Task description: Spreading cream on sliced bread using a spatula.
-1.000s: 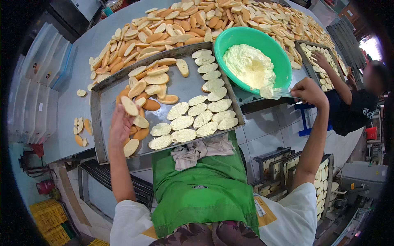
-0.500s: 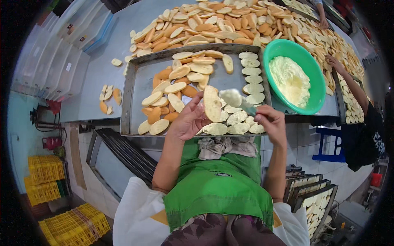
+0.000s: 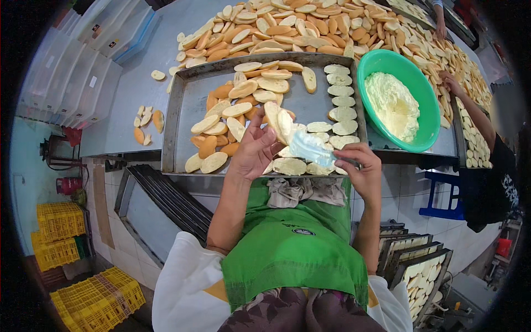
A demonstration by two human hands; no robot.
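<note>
Between the fingers and thumb of my left hand [image 3: 255, 148] is a slice of bread [image 3: 278, 123], tilted up, with pale cream on its face. My right hand [image 3: 359, 166] pinches the handle of a spatula [image 3: 310, 148], whose pale blue blade is at the slice's lower right edge. Both hands are over the near part of a metal tray [image 3: 180, 119]. Plain bread slices [image 3: 238, 109] lie heaped in its left and middle. Cream-coated slices [image 3: 342, 102] line its right side and near right corner. Beside the tray stands a green bowl [image 3: 430, 99] of pale cream [image 3: 392, 105].
A large pile of bread slices [image 3: 310, 27] covers the far table. Clear plastic bins [image 3: 83, 83] stand at left, above yellow crates [image 3: 99, 301] on the floor. Another person's hand [image 3: 452, 83] reaches to the pile at right. Filled trays [image 3: 423, 271] lean at lower right.
The spatula's load of cream has met the bread slice, and the blade has swung down and left, now turned edge-over. The slice has tilted and cream shows on it.
</note>
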